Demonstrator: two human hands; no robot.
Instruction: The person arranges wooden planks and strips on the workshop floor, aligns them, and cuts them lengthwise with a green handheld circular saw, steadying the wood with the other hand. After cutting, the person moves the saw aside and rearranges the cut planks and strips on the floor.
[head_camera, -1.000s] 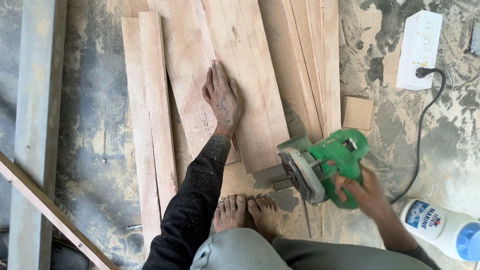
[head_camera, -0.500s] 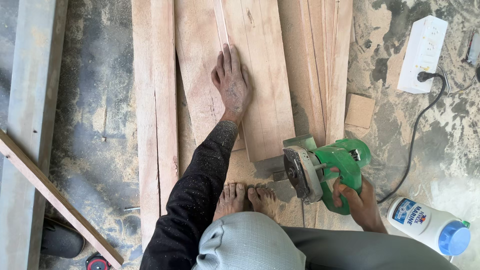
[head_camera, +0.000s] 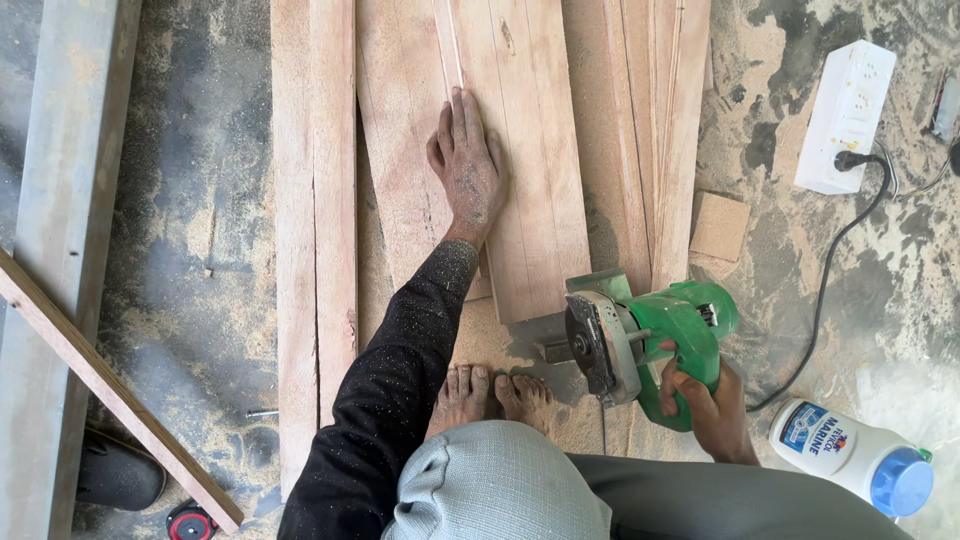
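Head view: nearest, the right hand (head_camera: 712, 405) grips the green circular saw (head_camera: 648, 345) at the near end of the plank (head_camera: 530, 180) lying on the floor. Farther off, the left hand (head_camera: 466, 170) lies flat, pinning it. Best keep those fingers clear of the blade's line.

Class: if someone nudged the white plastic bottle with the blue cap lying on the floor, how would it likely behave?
The bottle lies on its side, so it would probably roll rather than tip. Its smooth plastic may feel slippery, more so with sawdust on the floor. How heavy it is cannot be told.
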